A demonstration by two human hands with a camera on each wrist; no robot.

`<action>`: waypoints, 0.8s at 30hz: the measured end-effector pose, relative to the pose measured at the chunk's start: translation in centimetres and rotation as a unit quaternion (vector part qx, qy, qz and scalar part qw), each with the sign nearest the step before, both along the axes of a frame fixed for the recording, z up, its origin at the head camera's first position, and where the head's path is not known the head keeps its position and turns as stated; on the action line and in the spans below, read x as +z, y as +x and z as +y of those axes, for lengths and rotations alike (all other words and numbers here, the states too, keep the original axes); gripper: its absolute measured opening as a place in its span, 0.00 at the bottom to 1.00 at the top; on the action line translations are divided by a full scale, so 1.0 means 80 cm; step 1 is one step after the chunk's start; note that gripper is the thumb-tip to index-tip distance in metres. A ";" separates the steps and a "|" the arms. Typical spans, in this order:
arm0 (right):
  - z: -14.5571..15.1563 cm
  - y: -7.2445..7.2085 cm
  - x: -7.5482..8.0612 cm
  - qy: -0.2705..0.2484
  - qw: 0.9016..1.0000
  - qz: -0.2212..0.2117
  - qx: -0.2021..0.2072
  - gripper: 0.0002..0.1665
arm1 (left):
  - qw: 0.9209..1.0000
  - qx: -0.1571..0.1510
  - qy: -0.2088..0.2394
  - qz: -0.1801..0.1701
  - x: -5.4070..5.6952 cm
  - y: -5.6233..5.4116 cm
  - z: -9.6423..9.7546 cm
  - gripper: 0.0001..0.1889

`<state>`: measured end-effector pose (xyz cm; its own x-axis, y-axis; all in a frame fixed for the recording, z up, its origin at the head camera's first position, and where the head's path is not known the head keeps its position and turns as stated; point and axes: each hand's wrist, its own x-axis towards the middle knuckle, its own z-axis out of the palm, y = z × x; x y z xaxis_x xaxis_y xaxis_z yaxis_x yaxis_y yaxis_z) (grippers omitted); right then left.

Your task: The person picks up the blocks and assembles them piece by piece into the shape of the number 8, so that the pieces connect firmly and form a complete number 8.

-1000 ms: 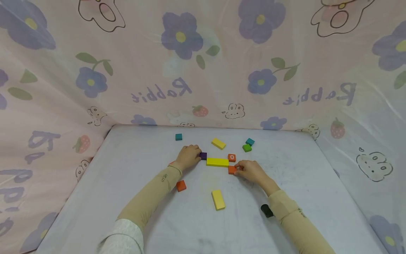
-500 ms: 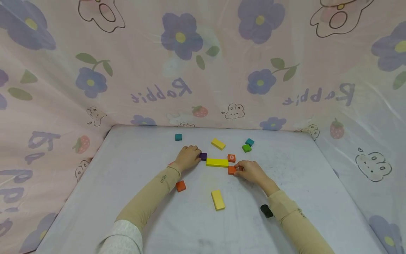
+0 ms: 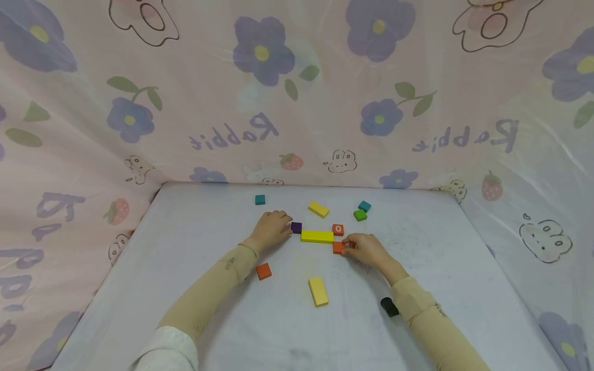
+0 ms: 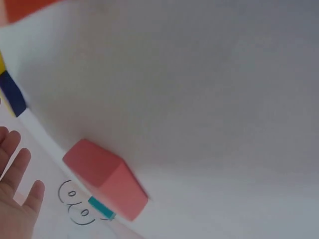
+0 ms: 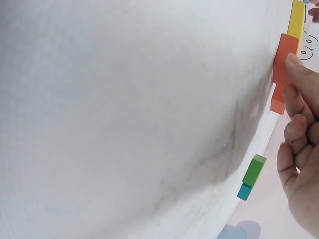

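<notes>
In the head view my right hand [image 3: 368, 250] pinches an orange block [image 3: 339, 248] at the lower right corner of a long yellow block [image 3: 317, 236]. The right wrist view shows the thumb on that orange block [image 5: 285, 59]. Another orange block [image 3: 337, 230], marked with a white ring, sits at the yellow block's upper right corner. My left hand [image 3: 271, 229] has its fingertips right beside a dark purple block [image 3: 296, 228], which lies at the yellow block's upper left corner. Its fingers are loosely extended and hold nothing in the left wrist view, where a red block [image 4: 107, 179] stands nearby.
Two shorter yellow blocks [image 3: 318, 291] lie in front of and behind the row. Teal [image 3: 260, 199] and green [image 3: 360, 215] blocks sit toward the back. An orange block [image 3: 263, 271] lies near the left forearm, a black piece [image 3: 389, 307] by the right sleeve. Patterned cloth walls surround the table.
My left hand has eased slightly left, its fingers loosening at the purple block, and the left forearm has shifted left. The right hand stays on the orange block.
</notes>
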<state>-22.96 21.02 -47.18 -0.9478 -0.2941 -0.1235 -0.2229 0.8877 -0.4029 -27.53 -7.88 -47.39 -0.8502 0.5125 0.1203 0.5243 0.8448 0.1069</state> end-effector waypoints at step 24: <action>0.000 -0.002 -0.002 -0.008 1.000 -0.022 -0.010 0.19 | 0.993 0.034 0.083 -0.080 0.012 0.085 -0.061 0.21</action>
